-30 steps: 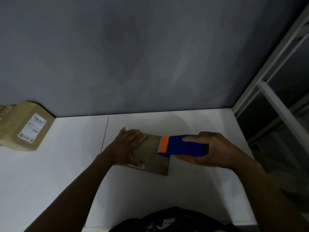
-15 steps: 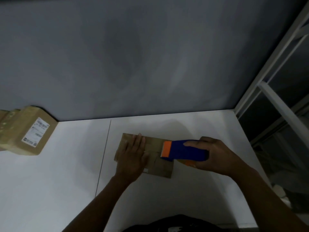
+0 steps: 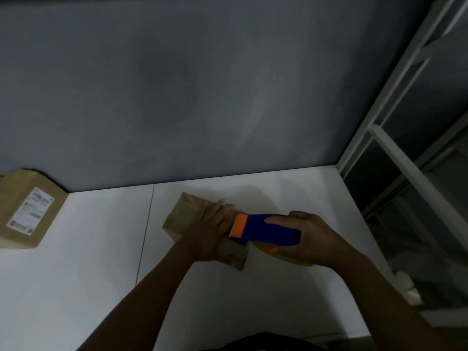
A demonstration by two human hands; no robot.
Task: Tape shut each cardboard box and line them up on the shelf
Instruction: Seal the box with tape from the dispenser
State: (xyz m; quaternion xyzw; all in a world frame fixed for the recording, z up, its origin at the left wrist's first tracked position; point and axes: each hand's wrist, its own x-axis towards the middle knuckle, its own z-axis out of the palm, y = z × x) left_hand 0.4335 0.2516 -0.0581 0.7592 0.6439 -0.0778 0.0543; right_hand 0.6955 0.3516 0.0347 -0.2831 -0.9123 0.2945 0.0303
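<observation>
A small brown cardboard box [image 3: 187, 214] lies on the white table [image 3: 88, 262], slightly right of centre. My left hand [image 3: 212, 231] lies across the box's right half, fingers wrapped over its top, holding it. My right hand [image 3: 306, 236] grips a blue tape dispenser [image 3: 268, 230] with an orange front edge, pressed against the box's right end. A yellowish tape roll [image 3: 291, 259] shows under that hand. A second, larger brown box [image 3: 27, 211] with a white label stands at the far left against the wall.
A grey wall [image 3: 202, 84] rises behind the table. A white metal shelf frame [image 3: 405, 138] stands at the right, beyond the table's right edge. A thin seam [image 3: 145, 236] runs across the tabletop left of the small box.
The small box has turned, its left end swinging toward the wall. My left hand slid from the box's middle to its right half, next to the dispenser.
</observation>
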